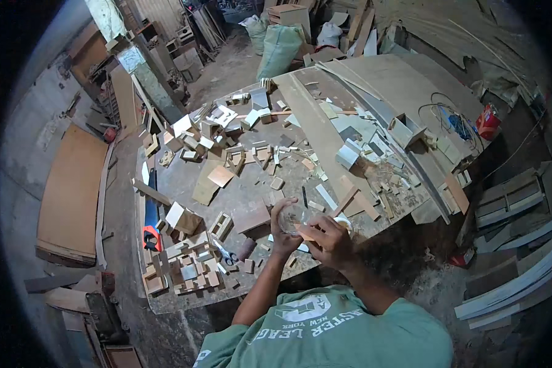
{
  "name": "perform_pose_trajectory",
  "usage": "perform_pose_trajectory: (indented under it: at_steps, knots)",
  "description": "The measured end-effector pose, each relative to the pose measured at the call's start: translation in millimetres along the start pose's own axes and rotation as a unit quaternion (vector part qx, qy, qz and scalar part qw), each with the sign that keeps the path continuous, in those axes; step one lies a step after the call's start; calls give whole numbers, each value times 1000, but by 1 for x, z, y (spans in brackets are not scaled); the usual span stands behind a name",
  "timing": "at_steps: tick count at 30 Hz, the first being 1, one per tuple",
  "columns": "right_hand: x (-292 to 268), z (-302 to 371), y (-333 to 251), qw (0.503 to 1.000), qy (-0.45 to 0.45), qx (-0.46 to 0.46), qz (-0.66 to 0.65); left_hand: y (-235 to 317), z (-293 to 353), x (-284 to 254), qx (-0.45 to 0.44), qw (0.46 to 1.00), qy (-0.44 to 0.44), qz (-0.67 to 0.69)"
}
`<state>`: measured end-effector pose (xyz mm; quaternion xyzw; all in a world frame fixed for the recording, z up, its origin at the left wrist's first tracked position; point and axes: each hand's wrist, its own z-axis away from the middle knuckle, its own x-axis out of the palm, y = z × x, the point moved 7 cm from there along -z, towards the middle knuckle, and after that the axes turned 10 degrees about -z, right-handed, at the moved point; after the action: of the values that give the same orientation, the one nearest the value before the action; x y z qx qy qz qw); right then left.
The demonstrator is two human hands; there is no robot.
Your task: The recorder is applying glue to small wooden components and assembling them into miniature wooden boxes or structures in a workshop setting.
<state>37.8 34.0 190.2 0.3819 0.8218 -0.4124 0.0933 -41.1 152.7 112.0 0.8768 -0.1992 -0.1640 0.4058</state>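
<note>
Near the front edge of the workbench, my left hand (281,229) is curled round a clear, round, see-through thing (292,217), its kind too unclear to name. My right hand (329,238) is closed beside it, thumb and fingers pinched together at its near right side. Whatever the right fingers pinch is too small to make out. Just past the right knuckles, a white round container (345,222) shows in part. A black pen-like stick (305,196) lies beyond my hands. To the left are a brown block (252,219), a dark reddish cylinder (246,249) and scissors (229,257).
Small wooden boxes (184,219) and offcuts crowd the bench's left side. A handsaw (151,236) with an orange handle lies at the left edge. Long boards (325,135) and a long metal strip (411,165) cross the right side. A red can (488,122) stands far right.
</note>
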Motion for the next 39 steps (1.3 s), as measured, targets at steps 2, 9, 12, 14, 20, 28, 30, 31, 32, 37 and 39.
perform_pose_trajectory:
  at_steps: [2,9,12,14,20,28,30,31,32,37,39]
  knots:
    - [1,-3,-5,1000,-2,-5,-9,-1,1,-6,12,1000,5,-4]
    - [6,-3,-19,997,-50,-45,-41,-5,4,-19,22,1000,3,2]
    - [-6,1,-10,999,-36,-14,-13,9,3,-21,86,992,13,-94]
    - [-15,-4,-12,1000,-19,15,-15,13,3,-18,98,987,14,-125]
    - [-22,-15,-10,998,-2,23,51,26,3,-3,123,983,-5,-135]
    - [-18,-12,-3,994,-49,17,101,26,9,13,118,983,-11,-143]
    - [-22,-7,-3,993,-26,-14,115,15,13,15,71,996,-8,-60]
    - [-24,-8,-3,993,-26,-15,115,14,15,16,72,996,-8,-60]
    - [-29,-8,-6,994,-17,-20,103,11,16,18,54,997,-8,-48]
    - [-44,-10,-8,998,22,8,50,2,20,29,-3,999,-20,29]
    - [-51,-7,-2,998,44,21,37,6,19,34,-13,998,-29,47]
